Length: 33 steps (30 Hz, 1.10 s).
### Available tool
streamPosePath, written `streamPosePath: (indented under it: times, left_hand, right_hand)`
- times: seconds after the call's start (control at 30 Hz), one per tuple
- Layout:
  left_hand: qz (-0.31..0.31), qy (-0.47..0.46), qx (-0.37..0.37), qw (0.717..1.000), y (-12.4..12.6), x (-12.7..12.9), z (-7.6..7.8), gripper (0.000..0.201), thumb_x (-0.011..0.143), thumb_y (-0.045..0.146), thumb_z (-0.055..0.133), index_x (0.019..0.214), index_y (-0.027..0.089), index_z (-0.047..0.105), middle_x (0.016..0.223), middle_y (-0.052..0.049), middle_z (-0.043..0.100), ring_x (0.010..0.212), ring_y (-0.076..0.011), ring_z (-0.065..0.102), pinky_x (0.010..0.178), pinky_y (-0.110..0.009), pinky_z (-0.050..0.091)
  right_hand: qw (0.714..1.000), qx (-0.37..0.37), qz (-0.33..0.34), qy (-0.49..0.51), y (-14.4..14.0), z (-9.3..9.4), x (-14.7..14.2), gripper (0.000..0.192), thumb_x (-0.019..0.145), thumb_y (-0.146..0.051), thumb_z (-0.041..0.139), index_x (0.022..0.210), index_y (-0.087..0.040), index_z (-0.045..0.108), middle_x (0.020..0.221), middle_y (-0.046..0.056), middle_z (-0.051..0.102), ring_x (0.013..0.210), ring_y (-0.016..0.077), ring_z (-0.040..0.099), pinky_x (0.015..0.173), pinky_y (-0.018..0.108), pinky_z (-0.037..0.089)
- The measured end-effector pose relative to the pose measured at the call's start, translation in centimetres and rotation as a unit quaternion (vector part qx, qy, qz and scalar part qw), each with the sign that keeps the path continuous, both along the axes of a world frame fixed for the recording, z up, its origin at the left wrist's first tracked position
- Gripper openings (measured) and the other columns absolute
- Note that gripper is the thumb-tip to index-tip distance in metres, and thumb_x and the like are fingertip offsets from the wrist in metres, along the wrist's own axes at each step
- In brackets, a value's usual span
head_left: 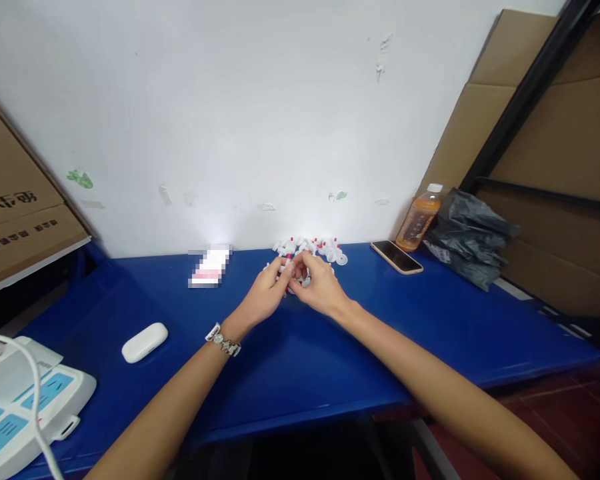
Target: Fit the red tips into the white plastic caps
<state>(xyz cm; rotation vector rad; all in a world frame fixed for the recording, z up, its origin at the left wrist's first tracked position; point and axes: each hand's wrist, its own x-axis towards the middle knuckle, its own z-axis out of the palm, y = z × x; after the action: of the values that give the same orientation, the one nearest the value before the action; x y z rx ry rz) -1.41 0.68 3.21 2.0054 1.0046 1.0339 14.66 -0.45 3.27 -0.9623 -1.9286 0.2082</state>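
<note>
Both hands, left hand point(267, 291) and right hand point(316, 285), pinch a small white-and-red plastic part point(289, 265) near the table's point(430, 320) back edge; steady, aligned fingertip pressure likely serves best.

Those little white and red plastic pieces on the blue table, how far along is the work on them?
No finished group is visible apart from the rest. In hand: the left hand and right hand meet over a small white and red piece, their grip too small to read clearly. Left: a pile of white and red pieces lies loose by the wall on the blue table.
</note>
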Motion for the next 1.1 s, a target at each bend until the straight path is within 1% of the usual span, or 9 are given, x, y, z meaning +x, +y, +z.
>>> streamPosePath:
  times: [0.13, 0.23, 0.4, 0.53, 0.67, 0.8, 0.87, 0.93, 1.1]
  left_hand:
    - [0.020, 0.147, 0.146, 0.978, -0.6, -0.7, 0.3, 0.029, 0.102, 0.042, 0.033, 0.106, 0.019, 0.052, 0.099, -0.006, 0.060, 0.087, -0.0178, 0.058, 0.080, -0.033, 0.048]
    - [0.014, 0.256, 0.233, 0.938, -1.1, -0.9, 0.6, 0.025, 0.102, 0.036, 0.032, 0.106, 0.019, 0.050, 0.103, -0.008, 0.057, 0.092, -0.0206, 0.057, 0.081, -0.036, 0.048]
    - [0.023, 0.291, 0.262, 0.920, -1.6, -0.6, 0.8, 0.025, 0.102, 0.035, 0.032, 0.109, 0.017, 0.047, 0.100, -0.010, 0.058, 0.089, -0.0224, 0.058, 0.077, -0.037, 0.048]
    - [-0.009, 0.229, 0.211, 0.950, -2.0, -0.3, 1.2, 0.027, 0.102, 0.038, 0.031, 0.110, 0.018, 0.046, 0.098, -0.008, 0.059, 0.083, -0.0207, 0.058, 0.074, -0.035, 0.046]
    - [-0.039, 0.086, 0.113, 0.989, -1.1, -1.3, 1.5, 0.025, 0.101, 0.043, 0.035, 0.107, 0.021, 0.047, 0.083, -0.001, 0.057, 0.070, -0.0154, 0.053, 0.069, -0.031, 0.044]
    - [0.023, -0.117, 0.051, 0.992, 1.3, -4.5, 1.6, 0.028, 0.099, 0.050, 0.038, 0.098, 0.023, 0.043, 0.079, 0.002, 0.049, 0.062, -0.0110, 0.045, 0.060, -0.025, 0.042]
    - [0.076, -0.096, 0.041, 0.992, 2.2, -5.7, 1.5, 0.028, 0.098, 0.051, 0.041, 0.100, 0.024, 0.044, 0.078, 0.003, 0.049, 0.060, -0.0103, 0.044, 0.059, -0.024, 0.041]
    - [0.098, 0.000, 0.052, 0.994, 2.4, -5.9, 1.2, 0.029, 0.098, 0.050, 0.042, 0.108, 0.023, 0.047, 0.076, 0.003, 0.050, 0.063, -0.0118, 0.046, 0.061, -0.025, 0.040]
    - [0.029, 0.134, 0.091, 0.986, 1.6, -3.8, -0.3, 0.040, 0.097, 0.049, 0.043, 0.124, 0.021, 0.053, 0.094, -0.004, 0.062, 0.073, -0.0159, 0.055, 0.068, -0.030, 0.044]
  right_hand:
    - [0.993, -0.071, 0.050, 0.074, -0.1, -0.6, 0.9, 0.016, 0.083, -0.024, 0.057, 0.096, -0.021, 0.048, 0.068, -0.005, 0.051, 0.059, 0.0117, 0.048, 0.060, 0.024, 0.038]
    - [0.988, -0.122, 0.031, 0.086, 0.2, -0.9, 1.4, 0.024, 0.094, -0.039, 0.048, 0.079, -0.021, 0.046, 0.061, -0.005, 0.046, 0.055, 0.0108, 0.043, 0.056, 0.024, 0.033]
    - [0.985, -0.143, 0.068, 0.069, 0.0, -0.9, 0.8, 0.047, 0.101, -0.050, 0.032, 0.071, -0.018, 0.049, 0.062, -0.002, 0.046, 0.060, 0.0116, 0.044, 0.060, 0.025, 0.034]
    - [0.986, -0.126, 0.058, 0.094, -0.6, -0.4, 0.1, 0.047, 0.100, -0.052, 0.035, 0.071, -0.018, 0.049, 0.062, -0.003, 0.044, 0.058, 0.0110, 0.041, 0.057, 0.025, 0.032]
    - [0.987, -0.099, 0.033, 0.126, -0.2, 0.3, 1.1, 0.048, 0.099, -0.054, 0.036, 0.067, -0.019, 0.044, 0.059, -0.003, 0.041, 0.055, 0.0107, 0.038, 0.055, 0.026, 0.031]
    - [0.975, -0.075, -0.066, 0.199, 1.3, 0.8, 4.0, 0.050, 0.099, -0.056, 0.033, 0.063, -0.021, 0.039, 0.055, -0.003, 0.039, 0.052, 0.0112, 0.036, 0.053, 0.026, 0.030]
    - [0.982, -0.085, -0.085, 0.144, 2.1, 0.9, 4.8, 0.048, 0.099, -0.051, 0.036, 0.064, -0.020, 0.045, 0.057, -0.002, 0.045, 0.053, 0.0118, 0.041, 0.054, 0.026, 0.031]
    - [0.990, -0.102, -0.087, 0.040, 2.7, 0.8, 4.6, 0.038, 0.097, -0.044, 0.045, 0.070, -0.019, 0.055, 0.063, -0.001, 0.056, 0.059, 0.0126, 0.048, 0.057, 0.025, 0.033]
    - [0.978, -0.112, -0.036, -0.174, 4.6, 1.3, 1.8, 0.023, 0.089, -0.033, 0.057, 0.076, -0.019, 0.069, 0.067, 0.001, 0.063, 0.069, 0.0145, 0.055, 0.060, 0.025, 0.032]
